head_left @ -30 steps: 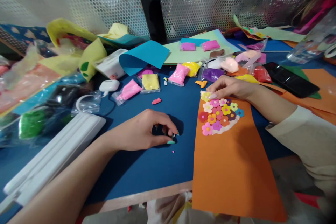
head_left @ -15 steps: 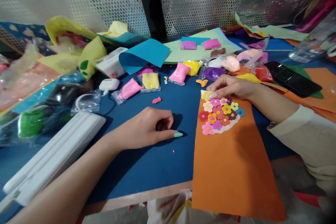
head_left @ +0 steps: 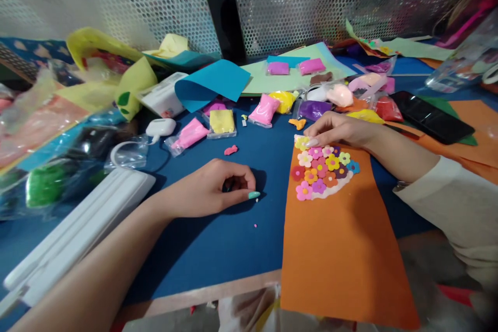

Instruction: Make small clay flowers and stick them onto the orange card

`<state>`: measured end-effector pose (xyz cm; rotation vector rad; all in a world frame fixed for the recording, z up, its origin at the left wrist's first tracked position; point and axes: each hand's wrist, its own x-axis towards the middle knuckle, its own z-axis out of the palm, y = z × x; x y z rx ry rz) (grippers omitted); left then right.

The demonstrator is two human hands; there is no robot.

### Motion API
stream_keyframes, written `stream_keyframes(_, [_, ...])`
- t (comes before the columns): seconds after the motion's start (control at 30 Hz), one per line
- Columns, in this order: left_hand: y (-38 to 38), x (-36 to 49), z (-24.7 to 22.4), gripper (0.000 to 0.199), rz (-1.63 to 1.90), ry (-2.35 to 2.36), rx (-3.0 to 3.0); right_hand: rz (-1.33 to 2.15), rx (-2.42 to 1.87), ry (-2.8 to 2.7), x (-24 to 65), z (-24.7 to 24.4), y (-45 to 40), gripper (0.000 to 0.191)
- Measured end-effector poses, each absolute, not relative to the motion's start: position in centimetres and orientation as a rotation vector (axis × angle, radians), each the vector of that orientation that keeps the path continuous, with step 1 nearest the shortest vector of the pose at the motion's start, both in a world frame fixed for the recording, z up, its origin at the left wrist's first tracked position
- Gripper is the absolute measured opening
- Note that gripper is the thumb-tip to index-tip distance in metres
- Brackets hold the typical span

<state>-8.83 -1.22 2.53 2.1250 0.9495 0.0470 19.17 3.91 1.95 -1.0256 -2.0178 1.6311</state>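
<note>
An orange sheet of paper (head_left: 334, 249) lies at the right, its near end reaching past the table edge. Small clay flowers in many colours, such as a pink flower (head_left: 304, 190), cluster on its upper part, with a strip of white clay (head_left: 330, 190) along their lower right side. My right hand (head_left: 338, 128) rests on the sheet's top, thumb and forefinger closed at a yellow flower (head_left: 301, 142) in the corner. On the blue table my left hand (head_left: 218, 187) is curled, thumb and forefinger together. A tiny pale bit (head_left: 257, 199) shows by its thumb tip; whether it is held, I cannot tell.
Bagged clay, including a pink packet (head_left: 264, 110) and a yellow packet (head_left: 221, 122), lies across the middle. A black phone (head_left: 431, 116) is at the right; another phone (head_left: 226, 26) leans on the perforated screen. A long white device (head_left: 85, 228) lies left, beside my forearm.
My left hand has drawn slightly left and its thumb has closed in to the forefinger; a tiny pale bit now shows by the thumb. My right hand stays at the yellow flower.
</note>
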Motion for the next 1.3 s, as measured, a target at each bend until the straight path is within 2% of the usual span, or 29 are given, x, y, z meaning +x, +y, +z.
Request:
stream_keyframes(0.23, [-1.6,-8.6,2.4,0.032,0.05,1.006,2.183,1.579,-1.036,-2.045,19.1,2.0,3.8,0.027])
stream_keyframes(0.4, [-2.6,-7.7,2.1,0.035,0.013,0.912,2.621,1.619,-1.048,-2.021,19.0,1.9,3.9,0.025])
stream_keyframes(0.57, [-3.7,-6.8,1.7,0.028,-0.041,0.915,2.963,1.608,-1.072,-2.02,18.8,1.9,3.8,0.023])
stream_keyframes(0.8, [-4.5,-6.4,2.0,0.022,-0.123,1.047,3.086,1.546,-1.138,-2.078,18.6,1.9,3.6,0.018])
stream_keyframes(1.0, [-5.3,-6.0,1.9,0.012,-0.148,1.084,3.161,1.462,-1.25,-2.098,18.4,1.6,3.4,0.027])
stream_keyframes(1.13, [-4.8,-6.3,1.8,0.017,0.037,0.953,3.203,1.393,-1.272,-2.176,17.9,1.8,3.0,0.027])
stream_keyframes(1.23, [-3.8,-6.9,1.8,0.02,0.435,0.904,3.247,1.326,-1.278,-2.266,17.2,2.0,2.2,0.025])
stream_keyframes(1.3, [-3.3,-7.4,1.7,0.011,0.765,0.889,3.235,1.321,-1.235,-2.316,16.6,2.1,1.4,0.024])
